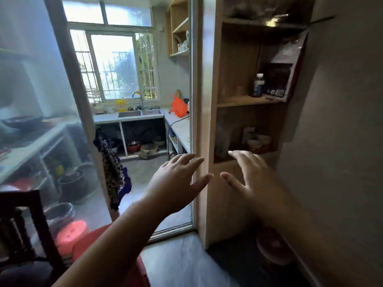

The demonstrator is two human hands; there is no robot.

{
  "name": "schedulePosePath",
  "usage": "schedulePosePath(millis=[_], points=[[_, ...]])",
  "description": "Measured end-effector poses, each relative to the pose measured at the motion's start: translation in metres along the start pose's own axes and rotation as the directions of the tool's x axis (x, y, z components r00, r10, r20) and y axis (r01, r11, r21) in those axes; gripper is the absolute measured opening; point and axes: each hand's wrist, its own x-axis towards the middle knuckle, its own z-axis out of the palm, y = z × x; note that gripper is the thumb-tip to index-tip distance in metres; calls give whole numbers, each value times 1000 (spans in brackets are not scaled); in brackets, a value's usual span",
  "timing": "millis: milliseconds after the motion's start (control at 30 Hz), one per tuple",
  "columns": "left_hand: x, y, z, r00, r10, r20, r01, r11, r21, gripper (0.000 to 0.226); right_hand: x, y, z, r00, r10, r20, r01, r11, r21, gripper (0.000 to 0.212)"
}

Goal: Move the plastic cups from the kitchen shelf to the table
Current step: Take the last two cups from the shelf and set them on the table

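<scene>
A tall wooden shelf unit [215,83] stands on the right beside a doorway. On its lower shelf sit several pale cups [256,140], blurred and in shadow. My left hand [178,183] is stretched out in front of the shelf's left edge, fingers spread, holding nothing. My right hand [246,175] reaches toward the lower shelf with its fingertips near the shelf's front lip, fingers apart and empty. Both hands are apart from the cups.
A bottle [258,85] and a dark packet [276,79] stand on the middle shelf. Through the doorway lie a sink counter [128,117] and an orange bag [179,107]. A glass panel [37,121] is on the left, a dark chair [24,224] and red stool [87,247] below.
</scene>
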Motion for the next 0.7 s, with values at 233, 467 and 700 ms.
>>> schedulePosePath(millis=[233, 467, 700], points=[[119, 31, 57, 991, 123, -47, -125, 991, -48, 76, 35, 109, -16, 998, 41, -46, -45, 995, -91, 62], [260, 28, 119, 987, 117, -110, -125, 990, -65, 66, 123, 217, -17, 997, 19, -75, -34, 978, -206, 61], [364, 23, 151, 980, 161, -116, -168, 984, -56, 69, 179, 302, -3, 989, 55, -135, -74, 987, -143, 55]])
